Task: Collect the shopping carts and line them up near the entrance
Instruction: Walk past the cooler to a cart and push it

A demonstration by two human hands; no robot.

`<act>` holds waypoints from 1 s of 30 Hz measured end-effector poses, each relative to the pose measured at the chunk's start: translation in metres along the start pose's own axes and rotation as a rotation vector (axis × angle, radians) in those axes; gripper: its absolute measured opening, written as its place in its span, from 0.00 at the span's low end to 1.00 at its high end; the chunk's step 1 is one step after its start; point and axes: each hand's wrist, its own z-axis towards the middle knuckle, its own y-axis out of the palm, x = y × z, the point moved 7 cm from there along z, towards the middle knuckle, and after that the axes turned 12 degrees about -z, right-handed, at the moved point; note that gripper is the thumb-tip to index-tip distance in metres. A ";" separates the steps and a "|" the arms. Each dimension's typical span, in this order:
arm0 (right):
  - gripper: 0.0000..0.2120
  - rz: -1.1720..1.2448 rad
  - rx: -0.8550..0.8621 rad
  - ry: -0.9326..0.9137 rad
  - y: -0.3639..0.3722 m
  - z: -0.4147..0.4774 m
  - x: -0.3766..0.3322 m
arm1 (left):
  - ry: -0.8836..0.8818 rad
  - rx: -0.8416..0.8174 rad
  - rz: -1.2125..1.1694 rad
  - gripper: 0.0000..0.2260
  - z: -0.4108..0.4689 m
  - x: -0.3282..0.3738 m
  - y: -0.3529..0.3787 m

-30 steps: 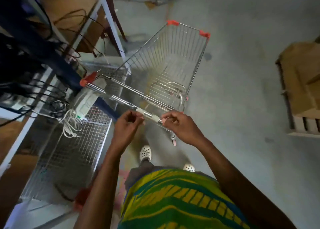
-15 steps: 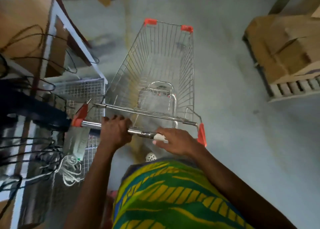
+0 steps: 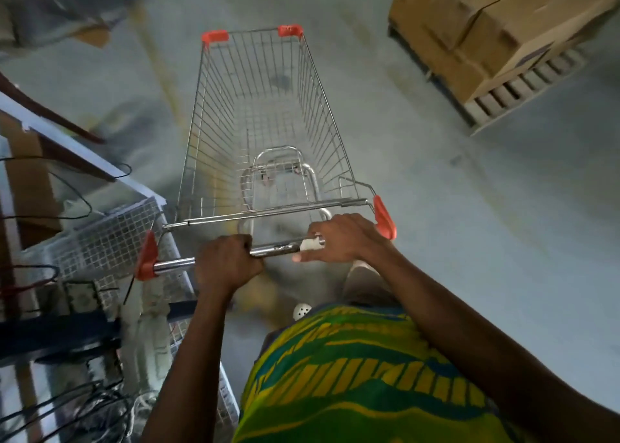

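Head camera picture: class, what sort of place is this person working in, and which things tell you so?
Probably a shop's stockroom or back area: a wire shopping cart on bare concrete floor, taped cardboard boxes stacked on a pallet, and mesh shelving with cables.

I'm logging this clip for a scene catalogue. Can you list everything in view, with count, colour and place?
shopping cart: one, silver wire with red corner caps, centre, basket empty
cart handle: one, chrome bar with red ends, gripped
cardboard boxes: a stack, brown, upper right on a pallet
wire mesh shelf: one, grey-white, left of the cart
cables: several, dark, lower left
floor: grey concrete
shoe: one visible, white, below the handle
shirt: green and yellow, bottom
left hand: closed on the handle
right hand: closed on the handle
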 end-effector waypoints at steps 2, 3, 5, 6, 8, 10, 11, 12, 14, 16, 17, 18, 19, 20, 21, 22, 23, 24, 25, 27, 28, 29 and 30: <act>0.39 -0.001 0.009 0.021 -0.013 0.016 0.009 | 0.000 0.015 -0.017 0.14 0.026 -0.001 -0.008; 0.40 -0.007 0.016 0.032 -0.018 0.025 0.014 | 0.004 0.025 -0.016 0.15 0.039 -0.002 -0.011; 0.41 -0.028 0.046 0.052 -0.029 0.043 0.022 | 0.015 0.022 0.018 0.16 0.065 -0.004 -0.016; 0.41 -0.035 0.062 0.065 -0.034 0.051 0.026 | 0.023 0.013 0.041 0.17 0.078 -0.002 -0.021; 0.40 -0.028 0.077 0.092 -0.043 0.067 0.035 | 0.050 0.013 0.074 0.21 0.103 0.002 -0.031; 0.40 -0.016 0.093 0.104 -0.053 0.084 0.043 | 0.061 0.035 0.064 0.29 0.128 0.003 -0.041; 0.40 -0.008 0.092 0.102 -0.058 0.091 0.047 | 0.071 0.051 0.042 0.33 0.140 0.003 -0.046; 0.39 0.002 0.087 0.098 -0.063 0.098 0.050 | 0.097 0.074 0.026 0.36 0.151 0.003 -0.049; 0.38 0.013 0.080 0.103 -0.074 0.110 0.059 | 0.149 0.144 0.023 0.34 0.175 0.003 -0.056; 0.37 0.028 0.086 0.115 -0.084 0.123 0.069 | 0.160 0.176 0.035 0.28 0.201 0.004 -0.063; 0.37 0.037 0.089 0.121 -0.088 0.130 0.074 | 0.143 0.151 0.049 0.25 0.214 0.004 -0.066; 0.37 0.045 0.091 0.130 -0.092 0.137 0.080 | 0.133 0.132 0.073 0.23 0.226 0.008 -0.071; 0.37 0.054 0.095 0.141 -0.096 0.143 0.086 | 0.126 0.113 0.105 0.21 0.237 0.012 -0.074; 0.37 0.062 0.100 0.154 -0.100 0.149 0.093 | 0.125 0.110 0.128 0.19 0.248 0.017 -0.079; 0.37 0.068 0.107 0.168 -0.103 0.154 0.100 | 0.122 0.101 0.140 0.18 0.260 0.023 -0.082; 0.38 0.073 0.115 0.182 -0.108 0.159 0.108 | 0.117 0.086 0.143 0.17 0.272 0.029 -0.086; 0.38 0.078 0.122 0.194 -0.111 0.163 0.116 | 0.120 0.070 0.151 0.16 0.284 0.036 -0.089; 0.38 0.080 0.127 0.203 -0.115 0.167 0.123 | 0.124 0.060 0.166 0.14 0.296 0.042 -0.090; 0.37 0.078 0.135 0.210 -0.118 0.170 0.131 | 0.130 0.054 0.179 0.13 0.306 0.048 -0.092; 0.36 0.075 0.152 0.227 -0.125 0.176 0.145 | 0.148 0.041 0.192 0.11 0.327 0.059 -0.095; 0.36 0.081 0.159 0.237 -0.129 0.179 0.151 | 0.161 0.034 0.196 0.11 0.337 0.065 -0.096; 0.36 0.089 0.168 0.249 -0.132 0.181 0.157 | 0.177 0.029 0.200 0.11 0.347 0.070 -0.098; 0.35 0.097 0.173 0.266 -0.136 0.183 0.162 | 0.194 0.021 0.200 0.11 0.357 0.076 -0.099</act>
